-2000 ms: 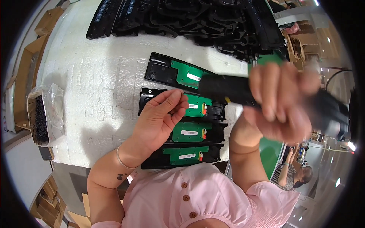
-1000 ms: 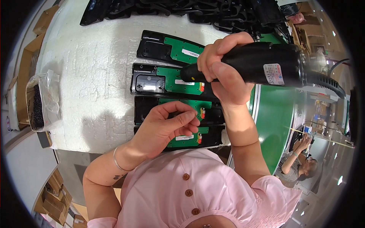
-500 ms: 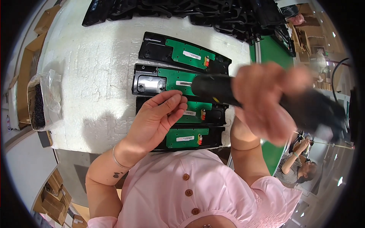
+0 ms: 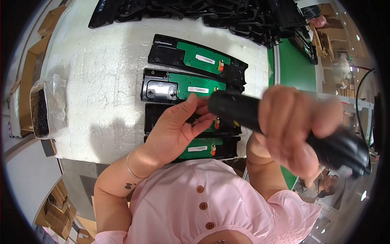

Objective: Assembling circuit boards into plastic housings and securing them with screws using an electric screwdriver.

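- Worktop (image 4: 101,69), white-covered: near edge runs by the person's pink top, left edge bows with the lens, right side borders a green surface (image 4: 296,73).
- Broad white stretch between the box (image 4: 34,124) at the left edge and the four black panels (image 4: 161,53), which lie in a column, long sides nearly touching.
- White strip also between the farthest panel and the heap of black parts (image 4: 239,18) at the far side.
- Nearest panel lies right at the near edge, close to the body.
- Right hand (image 4: 286,128): fingers wrapped round a black handheld tool (image 4: 237,110), nose pointing left over the middle panels, body reaching past the worktop's right edge.
- Left hand (image 4: 168,132): over the third panel from the far side, fingers curled by the tool's nose; can't tell if they pinch anything.
- Tool's tip contact: unclear, left fingers beside it.
- Third panel's green board mostly covered by left hand and tool; nearest panel's left end hidden too.
- Right hand and tool's rear end motion-blurred.
- Heap cut off by top of view.
- Co-worker in stripes (image 4: 305,189) partly hidden behind right hand.
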`<state>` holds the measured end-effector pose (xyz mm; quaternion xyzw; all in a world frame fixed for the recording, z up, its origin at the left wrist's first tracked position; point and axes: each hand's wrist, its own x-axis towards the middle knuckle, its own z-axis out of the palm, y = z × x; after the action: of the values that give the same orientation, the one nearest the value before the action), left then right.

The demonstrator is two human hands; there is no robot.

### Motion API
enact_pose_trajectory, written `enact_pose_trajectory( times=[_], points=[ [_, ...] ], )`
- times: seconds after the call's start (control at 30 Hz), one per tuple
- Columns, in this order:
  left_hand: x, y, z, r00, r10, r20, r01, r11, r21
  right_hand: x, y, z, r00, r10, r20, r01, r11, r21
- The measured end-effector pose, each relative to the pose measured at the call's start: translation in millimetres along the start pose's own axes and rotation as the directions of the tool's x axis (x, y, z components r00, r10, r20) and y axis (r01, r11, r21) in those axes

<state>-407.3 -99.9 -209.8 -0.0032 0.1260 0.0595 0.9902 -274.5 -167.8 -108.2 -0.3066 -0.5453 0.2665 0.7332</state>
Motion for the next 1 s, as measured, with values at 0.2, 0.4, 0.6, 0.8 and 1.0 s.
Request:
enact_pose_trajectory(
  times=[0.2, 0.4, 0.6, 0.8, 1.0],
  points=[
    [-5, 5, 4, 0.989, -0.05, -0.142, 0.073, 0.984, 0.164, 2, 53, -11, 0.93, 0.13, -0.345, -0.225, 0.941, -0.252],
    [-11, 8, -4, 0.997, -0.036, -0.061, 0.055, 0.939, 0.339, 3, 63, -18, 0.919, 0.199, -0.34, -0.287, 0.929, -0.234],
    [-12, 15, -8, 0.998, -0.036, -0.048, 0.052, 0.912, 0.406, 5, 67, -22, 0.931, 0.251, -0.266, -0.318, 0.915, -0.249],
    [-13, 15, -3, 0.973, 0.015, -0.229, 0.053, 0.956, 0.289, 9, 69, -23, 0.937, 0.266, -0.227, -0.328, 0.894, -0.306],
    [-12, 17, -15, 0.982, 0.033, -0.184, -0.001, 0.986, 0.169, 12, 57, -7, 0.916, 0.216, -0.337, -0.31, 0.916, -0.257]
  ],
)
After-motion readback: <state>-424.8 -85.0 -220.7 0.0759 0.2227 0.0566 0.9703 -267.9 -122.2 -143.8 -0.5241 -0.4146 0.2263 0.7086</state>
